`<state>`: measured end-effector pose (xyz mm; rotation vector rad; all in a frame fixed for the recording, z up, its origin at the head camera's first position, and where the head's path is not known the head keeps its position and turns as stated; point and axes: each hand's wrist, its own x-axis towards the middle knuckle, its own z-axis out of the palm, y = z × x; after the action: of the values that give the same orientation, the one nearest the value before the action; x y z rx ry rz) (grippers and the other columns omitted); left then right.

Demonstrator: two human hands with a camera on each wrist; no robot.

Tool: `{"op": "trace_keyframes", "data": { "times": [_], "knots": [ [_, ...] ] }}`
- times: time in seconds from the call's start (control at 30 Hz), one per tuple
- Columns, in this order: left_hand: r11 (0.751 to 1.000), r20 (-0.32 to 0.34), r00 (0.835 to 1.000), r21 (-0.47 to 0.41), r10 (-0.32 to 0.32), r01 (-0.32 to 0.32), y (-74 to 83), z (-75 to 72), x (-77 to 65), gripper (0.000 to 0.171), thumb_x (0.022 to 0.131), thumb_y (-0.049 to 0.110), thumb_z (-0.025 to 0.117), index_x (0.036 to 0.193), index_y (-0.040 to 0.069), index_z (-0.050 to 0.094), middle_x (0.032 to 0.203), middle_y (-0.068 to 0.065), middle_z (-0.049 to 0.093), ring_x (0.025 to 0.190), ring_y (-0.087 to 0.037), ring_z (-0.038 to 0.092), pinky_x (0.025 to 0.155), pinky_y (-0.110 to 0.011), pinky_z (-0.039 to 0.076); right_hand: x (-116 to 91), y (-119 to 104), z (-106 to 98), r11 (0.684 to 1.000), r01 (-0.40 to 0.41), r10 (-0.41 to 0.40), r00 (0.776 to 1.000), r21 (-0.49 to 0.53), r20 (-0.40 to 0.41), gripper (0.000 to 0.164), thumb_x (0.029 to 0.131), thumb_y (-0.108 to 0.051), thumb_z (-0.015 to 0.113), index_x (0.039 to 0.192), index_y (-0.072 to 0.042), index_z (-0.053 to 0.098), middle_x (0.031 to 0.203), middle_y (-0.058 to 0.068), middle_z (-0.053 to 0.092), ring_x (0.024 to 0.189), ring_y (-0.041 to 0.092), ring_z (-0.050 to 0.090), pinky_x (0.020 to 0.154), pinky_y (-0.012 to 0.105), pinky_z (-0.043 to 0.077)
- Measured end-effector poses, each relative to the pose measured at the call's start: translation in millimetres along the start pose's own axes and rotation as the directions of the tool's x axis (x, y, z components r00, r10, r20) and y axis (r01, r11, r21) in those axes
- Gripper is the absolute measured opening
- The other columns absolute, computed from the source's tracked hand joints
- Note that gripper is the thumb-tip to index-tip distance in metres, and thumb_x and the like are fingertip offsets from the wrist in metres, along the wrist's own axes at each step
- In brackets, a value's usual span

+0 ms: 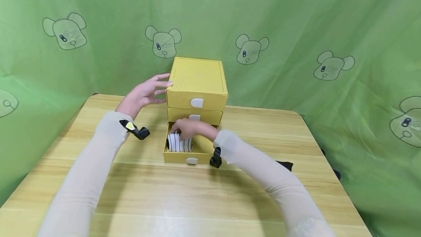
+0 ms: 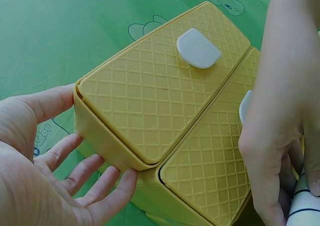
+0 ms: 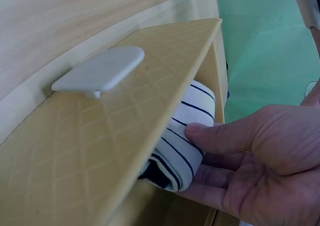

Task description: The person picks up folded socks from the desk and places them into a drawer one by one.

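A yellow drawer box (image 1: 198, 76) with three drawers stands on the table, its bottom drawer (image 1: 177, 157) pulled out. Inside that drawer, at the left, lies a rolled white cloth with black stripes (image 1: 180, 143). My right hand (image 1: 188, 128) reaches in and grips the roll; in the right wrist view the thumb presses the striped cloth (image 3: 182, 141) from one side, with the fingers on the other. With fingers spread, my left hand (image 1: 148, 91) touches the upper left side of the box, and its fingertips show along the box edge in the left wrist view.
White tab handles (image 1: 196, 102) stick out from the drawer fronts. On the wooden table (image 1: 148, 193), a black item (image 1: 285, 165) lies partly hidden behind the right forearm. A green curtain (image 1: 204, 10) with bear faces hangs close behind the box.
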<state>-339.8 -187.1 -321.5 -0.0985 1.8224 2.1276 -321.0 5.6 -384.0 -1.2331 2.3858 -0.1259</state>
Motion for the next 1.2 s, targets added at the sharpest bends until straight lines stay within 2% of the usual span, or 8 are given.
{"op": "trace_keyframes", "data": {
  "times": [0.17, 0.3, 0.47, 0.57, 0.77, 0.9, 1.07, 1.2],
  "knots": [
    [1.0, -0.005, 1.0, 0.007, -0.005, 0.005, 1.8, 1.3, 0.6, 0.072, 0.103, 0.018, 0.06, 0.162, 0.03, 0.022, 0.171, -0.004, 0.009, 0.156, -0.03, 0.017, 0.126, -0.056, 0.024, 0.9, 0.7, 0.8, 1.0, 0.007, -0.007, 1.0, -0.013, -0.017, 0.039, 0.09, 0.006, 0.067, 0.128, -0.001, 0.068, 0.124, 0.014, 0.072, 0.111, 0.024, 0.066, 0.094, 0.032, 0.056],
    [1.0, -0.003, 1.0, 0.005, -0.005, 0.005, 2.7, 2.2, 0.5, 0.072, 0.103, 0.018, 0.06, 0.163, 0.03, 0.022, 0.171, -0.004, 0.011, 0.156, -0.03, 0.017, 0.126, -0.056, 0.024, 0.1, 0.8, -0.2, 1.0, 0.006, -0.006, 1.0, -0.014, -0.023, 0.042, 0.088, 0.009, 0.066, 0.128, -0.002, 0.068, 0.124, 0.013, 0.072, 0.11, 0.023, 0.065, 0.092, 0.031, 0.056],
    [1.0, 0.002, 1.0, 0.002, -0.004, 0.004, 2.8, 2.8, 0.7, 0.071, 0.103, 0.018, 0.059, 0.162, 0.03, 0.022, 0.171, -0.004, 0.013, 0.157, -0.03, 0.016, 0.126, -0.057, 0.024, -8.0, -1.1, -5.2, 1.0, 0.009, -0.009, 1.0, -0.008, -0.03, 0.046, 0.087, 0.011, 0.063, 0.131, -0.002, 0.067, 0.126, 0.013, 0.071, 0.109, 0.02, 0.063, 0.091, 0.028, 0.055],
    [1.0, 0.0, 1.0, 0.002, -0.004, 0.004, 2.6, 3.4, 1.3, 0.071, 0.103, 0.018, 0.059, 0.162, 0.03, 0.023, 0.17, -0.004, 0.015, 0.156, -0.03, 0.016, 0.126, -0.057, 0.024, -17.5, -1.5, -9.6, 1.0, 0.013, -0.013, 1.0, 0.022, -0.025, 0.047, 0.088, 0.011, 0.062, 0.134, 0.0, 0.064, 0.124, 0.016, 0.07, 0.108, 0.024, 0.064, 0.092, 0.03, 0.056],
    [1.0, -0.002, 1.0, 0.003, -0.006, 0.006, 1.4, 4.2, 2.2, 0.071, 0.103, 0.018, 0.06, 0.162, 0.03, 0.023, 0.171, -0.004, 0.013, 0.157, -0.03, 0.016, 0.126, -0.057, 0.024, -48.8, 6.3, -17.3, 0.994, 0.049, -0.044, 0.998, 0.101, -0.049, 0.047, 0.089, 0.006, 0.065, 0.136, 0.002, 0.062, 0.133, 0.017, 0.067, 0.123, 0.028, 0.064, 0.104, 0.03, 0.055],
    [1.0, 0.006, 1.0, 0.001, -0.004, 0.004, 0.3, 2.7, 1.8, 0.071, 0.103, 0.018, 0.059, 0.163, 0.03, 0.022, 0.172, -0.002, 0.007, 0.157, -0.03, 0.012, 0.127, -0.057, 0.022, -76.5, 20.5, -22.4, 0.981, 0.091, -0.08, 0.994, 0.172, -0.069, 0.046, 0.09, 0.005, 0.066, 0.135, 0.005, 0.06, 0.133, 0.022, 0.065, 0.122, 0.033, 0.065, 0.103, 0.031, 0.056],
    [1.0, 0.019, 1.0, 0.0, -0.002, 0.002, -0.7, 0.8, 0.2, 0.072, 0.103, 0.019, 0.059, 0.163, 0.03, 0.021, 0.172, -0.001, 0.003, 0.158, -0.03, 0.012, 0.128, -0.056, 0.021, -115.9, 43.9, -27.2, 0.969, 0.071, -0.058, 0.996, 0.236, -0.062, 0.048, 0.091, 0.001, 0.069, 0.137, 0.006, 0.058, 0.135, 0.023, 0.065, 0.122, 0.036, 0.064, 0.105, 0.038, 0.055],
    [1.0, 0.021, 1.0, 0.003, -0.004, 0.004, -1.0, -0.5, -1.2, 0.073, 0.103, 0.02, 0.059, 0.163, 0.031, 0.019, 0.173, -0.001, 0.001, 0.158, -0.03, 0.01, 0.128, -0.056, 0.019, -149.1, 66.4, -26.8, 0.972, 0.042, -0.032, 0.998, 0.231, -0.044, 0.046, 0.089, 0.001, 0.071, 0.133, 0.008, 0.059, 0.128, 0.023, 0.067, 0.117, 0.036, 0.066, 0.104, 0.045, 0.055]
  ]
}}
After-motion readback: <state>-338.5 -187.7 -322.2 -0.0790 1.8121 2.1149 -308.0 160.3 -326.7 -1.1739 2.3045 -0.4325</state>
